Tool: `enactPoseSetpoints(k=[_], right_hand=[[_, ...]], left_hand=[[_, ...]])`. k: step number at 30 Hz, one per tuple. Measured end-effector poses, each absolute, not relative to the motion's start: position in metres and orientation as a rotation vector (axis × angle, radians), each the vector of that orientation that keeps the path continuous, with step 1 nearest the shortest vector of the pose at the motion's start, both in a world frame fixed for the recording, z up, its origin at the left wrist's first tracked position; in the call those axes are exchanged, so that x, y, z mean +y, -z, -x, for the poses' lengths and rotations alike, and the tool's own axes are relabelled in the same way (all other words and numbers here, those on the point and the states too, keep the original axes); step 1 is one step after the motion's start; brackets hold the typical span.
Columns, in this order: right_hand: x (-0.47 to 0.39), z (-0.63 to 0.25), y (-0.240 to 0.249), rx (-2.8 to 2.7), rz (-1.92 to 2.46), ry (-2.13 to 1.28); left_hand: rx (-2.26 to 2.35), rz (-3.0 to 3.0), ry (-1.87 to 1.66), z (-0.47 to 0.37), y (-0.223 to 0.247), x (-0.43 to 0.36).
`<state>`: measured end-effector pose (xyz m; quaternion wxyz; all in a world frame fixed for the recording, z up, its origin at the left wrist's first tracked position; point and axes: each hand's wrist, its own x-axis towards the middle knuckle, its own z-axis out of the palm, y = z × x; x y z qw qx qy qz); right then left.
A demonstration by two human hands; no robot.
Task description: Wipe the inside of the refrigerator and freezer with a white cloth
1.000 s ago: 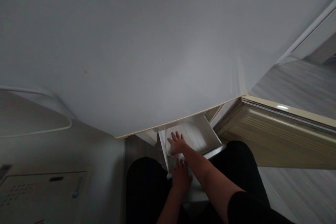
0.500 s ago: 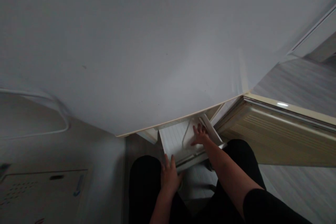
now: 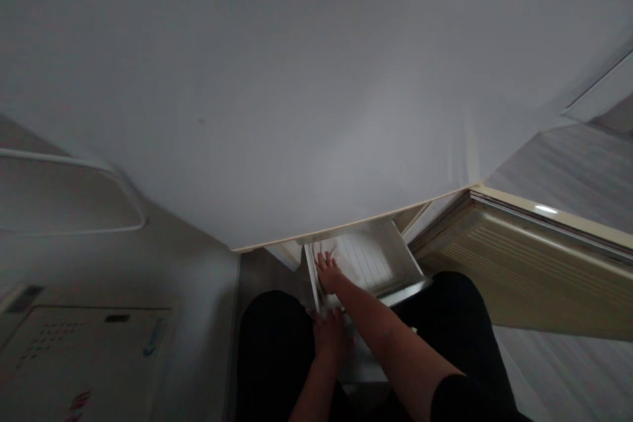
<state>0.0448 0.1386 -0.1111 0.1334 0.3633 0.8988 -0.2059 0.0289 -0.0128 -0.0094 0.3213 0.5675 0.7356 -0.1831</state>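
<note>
Two hands, left hand and right hand, one white drawer, one open door

The pulled-out white drawer is open from above, but only narrowly: the big white appliance front overhangs its far end, blocking any reach from higher up. The right hand fills the drawer's left inner side; the ribbed floor to its right lies free. The left hand sits at the near left corner. The open door walls off the right, and dark-clad knees crowd the near edge, though dim light blurs the gaps.
</note>
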Motion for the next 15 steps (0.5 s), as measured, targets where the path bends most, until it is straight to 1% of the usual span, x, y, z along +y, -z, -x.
enactPoseSetpoints(k=[4, 10, 13, 15], right_hand=[[0.158, -0.074, 0.105, 2.526, -1.041, 0.632], [0.194, -0.172, 0.099, 2.098, -1.538, 0.659], [0.193, -0.207, 0.107, 1.979, -1.637, 0.627], [0.187, -0.214, 0.112, 1.939, -1.647, 0.6]], left_hand=[[1.94, -1.507, 0.455, -0.03, 0.008, -0.016], [1.945, -1.524, 0.377, -0.027, 0.005, -0.018], [1.934, -1.507, 0.377, -0.027, 0.005, -0.017], [1.941, -1.503, 0.38, -0.028, 0.006, -0.016]])
